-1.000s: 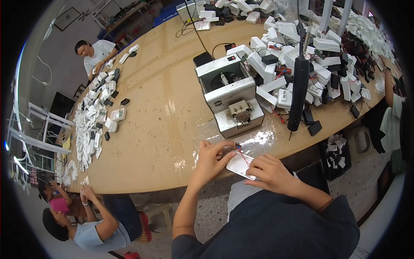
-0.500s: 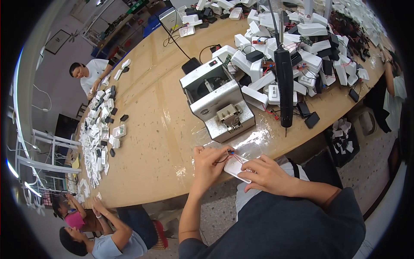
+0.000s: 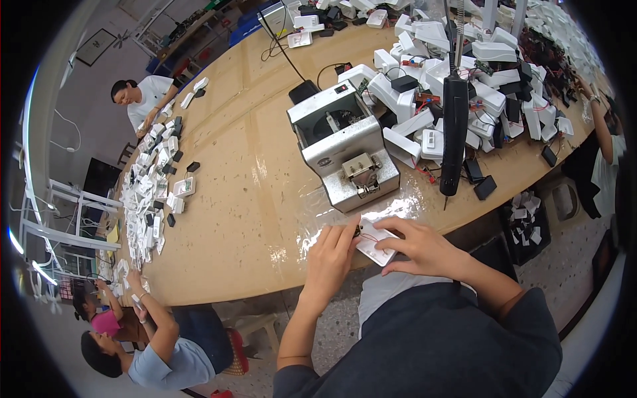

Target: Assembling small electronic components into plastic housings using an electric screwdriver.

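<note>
At the table's near edge, a shallow white plastic housing point(image 3: 379, 254) lies tilted with its hollow side up, thin red wires inside it. My right hand point(image 3: 419, 247) is closed around its right side, thumb below and fingers over the upper rim. My left hand point(image 3: 332, 257) is at the left end, fingers pressed together on a small dark part point(image 3: 359, 231) with wires; the fingers mostly hide it. Just beyond my hands stands a metal bench machine point(image 3: 348, 149). A black electric screwdriver point(image 3: 454, 136) hangs point down to the right.
A large heap of white housings point(image 3: 488, 99) with black boxes and wires covers the far right. More white pieces point(image 3: 147, 199) lie along the left edge, with people seated or standing there. A dark bin point(image 3: 527, 225) with white pieces stands below the table, right.
The left fingers and the small wired part have moved from above the housing's end down into it. My right hand keeps hold of the housing. The view has shifted slightly.
</note>
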`<state>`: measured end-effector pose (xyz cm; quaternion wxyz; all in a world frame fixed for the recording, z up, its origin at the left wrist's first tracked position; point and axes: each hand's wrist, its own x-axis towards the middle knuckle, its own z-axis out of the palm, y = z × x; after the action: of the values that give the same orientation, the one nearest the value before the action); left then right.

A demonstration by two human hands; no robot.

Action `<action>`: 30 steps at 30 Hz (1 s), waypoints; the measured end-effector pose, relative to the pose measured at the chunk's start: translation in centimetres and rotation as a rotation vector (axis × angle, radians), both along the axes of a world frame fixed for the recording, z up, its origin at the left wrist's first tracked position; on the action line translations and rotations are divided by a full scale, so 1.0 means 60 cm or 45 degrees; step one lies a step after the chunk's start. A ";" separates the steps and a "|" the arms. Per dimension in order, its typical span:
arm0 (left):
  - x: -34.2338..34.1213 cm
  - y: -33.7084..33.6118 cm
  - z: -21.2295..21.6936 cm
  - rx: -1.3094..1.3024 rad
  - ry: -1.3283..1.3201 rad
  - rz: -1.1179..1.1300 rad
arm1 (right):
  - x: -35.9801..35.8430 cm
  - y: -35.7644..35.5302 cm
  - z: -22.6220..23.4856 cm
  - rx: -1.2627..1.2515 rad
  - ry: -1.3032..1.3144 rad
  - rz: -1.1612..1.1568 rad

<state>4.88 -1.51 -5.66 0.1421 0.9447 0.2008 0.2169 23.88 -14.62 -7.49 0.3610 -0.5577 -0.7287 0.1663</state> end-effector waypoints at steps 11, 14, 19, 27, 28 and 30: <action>0.003 -0.030 0.002 -0.159 0.030 -0.032 | -0.004 -0.006 0.003 0.068 -0.091 -0.058; 0.008 -0.033 -0.008 -0.155 0.031 0.038 | -0.003 -0.010 -0.020 -0.071 0.097 -0.078; 0.016 -0.041 -0.011 -0.346 0.004 0.200 | 0.007 -0.016 -0.026 0.051 0.091 -0.111; 0.017 -0.042 -0.010 -0.386 0.018 0.214 | 0.100 0.062 0.024 0.643 0.335 -1.276; 0.018 -0.042 -0.009 -0.394 -0.003 0.207 | 0.109 0.068 0.025 0.642 0.329 -1.274; 0.018 -0.039 -0.009 -0.360 -0.008 0.187 | 0.130 0.073 0.017 0.247 0.514 -1.167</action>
<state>5.98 -3.86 -6.23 0.2578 0.8974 0.2975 0.1991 31.70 -10.23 -6.47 0.5805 -0.7408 -0.3369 0.0270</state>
